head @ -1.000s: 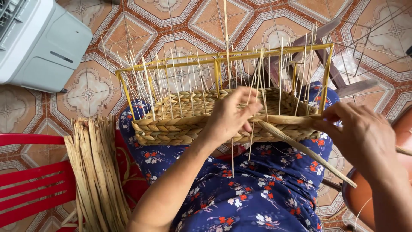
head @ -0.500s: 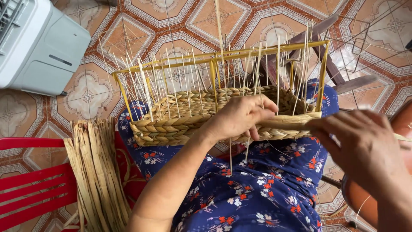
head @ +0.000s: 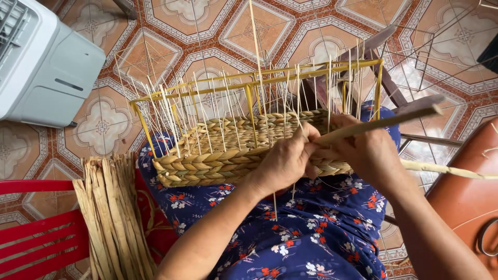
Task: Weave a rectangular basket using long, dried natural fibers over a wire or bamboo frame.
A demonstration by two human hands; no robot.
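Basket (head: 223, 161): half-woven, lying on the lap over a blue flowered dress (head: 311, 243). I read its long axis as running left to right across the view, slightly tilted, right end further from the camera. Open side faces up and away. Braided wall of flat tan strands is built low; thin pale stakes (head: 207, 114) stand up out of it, fanning outward. A yellow wire frame (head: 249, 85) rises above the weave, top bar parallel to the long axis.

Left hand (head: 282, 163): fingers curled closed against the near wall of the basket, at its right half, pressing the braid. I cannot tell whether a strand is pinched under them.

Right hand (head: 365, 153): closed around a flat strand (head: 378, 123), touching the left hand at the weave. The strand points up and right, away from the basket. A second strand (head: 451, 170) runs off to the right below the wrist.

Bundle of dried stalks (head: 111, 218): lies left of the lap, long axis toward and away from the camera, beside a red chair (head: 36, 238).

Floor (head: 104, 124): patterned tiles, orange and cream. Grey-white appliance (head: 46, 67) stands at upper left. Dark wooden stool frame (head: 394, 88) behind the basket, at right. Brown rounded object (head: 461, 197) at the right edge; I cannot identify it.
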